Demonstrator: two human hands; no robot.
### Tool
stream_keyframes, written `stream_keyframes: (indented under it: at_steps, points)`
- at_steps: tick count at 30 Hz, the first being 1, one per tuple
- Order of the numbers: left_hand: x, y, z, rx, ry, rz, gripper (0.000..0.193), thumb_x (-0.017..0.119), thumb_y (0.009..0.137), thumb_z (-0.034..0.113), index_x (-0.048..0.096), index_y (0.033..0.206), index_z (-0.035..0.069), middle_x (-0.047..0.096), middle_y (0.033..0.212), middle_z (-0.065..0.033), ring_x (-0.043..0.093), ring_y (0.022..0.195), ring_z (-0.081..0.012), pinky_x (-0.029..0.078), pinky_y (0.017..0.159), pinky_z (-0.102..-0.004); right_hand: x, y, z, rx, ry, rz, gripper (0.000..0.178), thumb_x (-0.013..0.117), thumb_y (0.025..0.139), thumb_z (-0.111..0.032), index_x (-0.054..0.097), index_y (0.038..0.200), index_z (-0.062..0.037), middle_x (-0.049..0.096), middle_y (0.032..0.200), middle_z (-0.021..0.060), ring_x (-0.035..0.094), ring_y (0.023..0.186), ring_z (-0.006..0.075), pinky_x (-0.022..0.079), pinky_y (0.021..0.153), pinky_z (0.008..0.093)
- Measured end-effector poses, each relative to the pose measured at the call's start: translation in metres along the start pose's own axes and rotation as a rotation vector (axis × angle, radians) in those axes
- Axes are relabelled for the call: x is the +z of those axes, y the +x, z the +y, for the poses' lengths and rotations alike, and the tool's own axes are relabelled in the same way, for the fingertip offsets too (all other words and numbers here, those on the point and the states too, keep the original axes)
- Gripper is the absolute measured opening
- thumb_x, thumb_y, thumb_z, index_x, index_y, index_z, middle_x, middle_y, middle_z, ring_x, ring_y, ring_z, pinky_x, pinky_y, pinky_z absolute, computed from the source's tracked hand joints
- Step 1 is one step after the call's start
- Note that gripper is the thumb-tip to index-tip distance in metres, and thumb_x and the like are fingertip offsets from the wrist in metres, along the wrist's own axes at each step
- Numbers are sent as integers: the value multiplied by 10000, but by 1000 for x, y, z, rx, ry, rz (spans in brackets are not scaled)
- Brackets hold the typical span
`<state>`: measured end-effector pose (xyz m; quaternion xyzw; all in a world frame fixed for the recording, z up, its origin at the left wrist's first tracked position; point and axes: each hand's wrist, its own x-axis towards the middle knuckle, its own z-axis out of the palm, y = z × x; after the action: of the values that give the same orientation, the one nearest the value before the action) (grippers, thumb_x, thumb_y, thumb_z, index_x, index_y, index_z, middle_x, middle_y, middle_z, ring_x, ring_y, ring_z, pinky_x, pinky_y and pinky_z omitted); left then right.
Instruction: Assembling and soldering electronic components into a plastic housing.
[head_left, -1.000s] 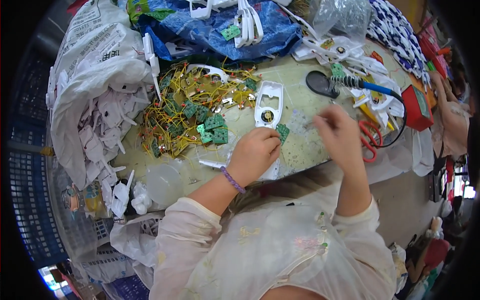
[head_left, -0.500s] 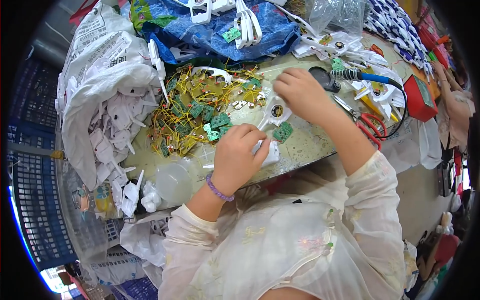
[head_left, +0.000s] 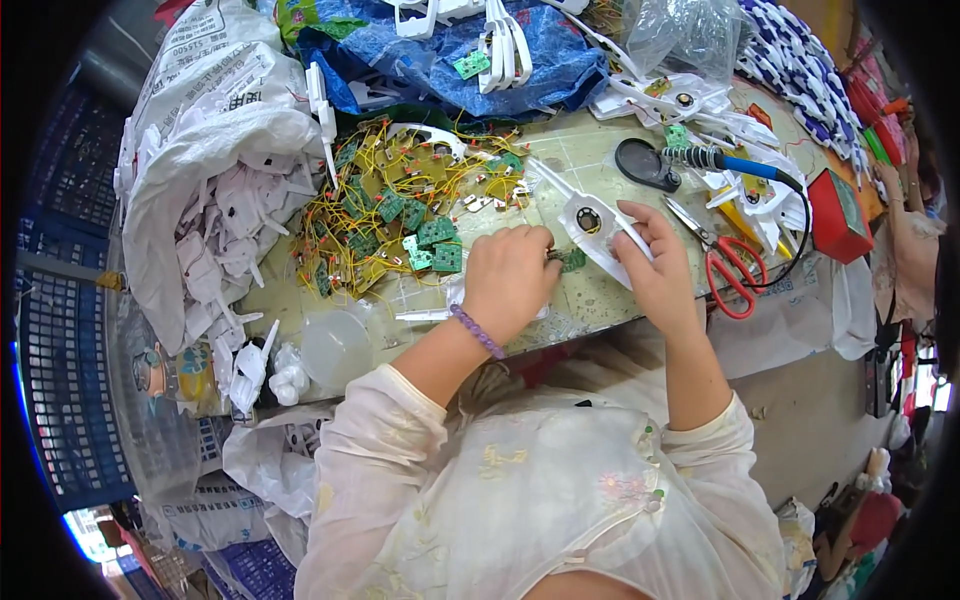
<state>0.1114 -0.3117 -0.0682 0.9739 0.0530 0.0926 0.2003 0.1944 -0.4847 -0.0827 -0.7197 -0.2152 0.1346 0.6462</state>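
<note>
My right hand (head_left: pixel 655 262) is closed on a white plastic housing half (head_left: pixel 607 243) with a long narrow handle that points away to the left. A round dark part, like a small speaker (head_left: pixel 588 219), sits inside it. Left of the housing, my left hand (head_left: pixel 508 280) is low over the table with its fingers bent, the fingertips pinching the edge of a small green circuit board (head_left: pixel 573 261). Part of that board is hidden by the fingers. A white plastic piece (head_left: pixel 425 315) lies partly under my left hand.
A heap of circuit boards with yellow wires (head_left: pixel 385 205) spreads behind my left hand. A white sack (head_left: pixel 165 290) of plastic housings stands left. On the right lie red-handled scissors (head_left: pixel 735 275), a blue-handled soldering iron (head_left: pixel 745 166), a black round-ended holder (head_left: pixel 645 163) and a red box (head_left: pixel 838 218).
My right hand has come back toward me and lifted the white housing off the table. My left hand has shifted right, from the white piece onto the green circuit board.
</note>
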Motion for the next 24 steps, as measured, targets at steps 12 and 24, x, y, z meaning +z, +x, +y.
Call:
stream_keyframes:
  at_steps: [12, 24]
  points:
    - [-32, -41, -24, -157, -554, 190, 255, 743, 721, 181, 604, 866, 24, 660, 902, -95, 635, 825, -233, 496, 739, -331, 27, 1, -17, -93, 428, -276, 410, 549, 932, -82, 430, 1311, 19, 615, 1014, 70, 563, 953, 99, 417, 849, 243]
    - [-48, -79, -71, 39, -533, 42, 189, 705, 777, 87, 693, 965, 75, 605, 1031, -82, 551, 1025, -259, 450, 871, -355, 40, -5, -34, -455, -141, -559, 390, 651, 805, -31, 595, 1191, -38, 603, 997, 112, 555, 960, 280, 448, 842, 356]
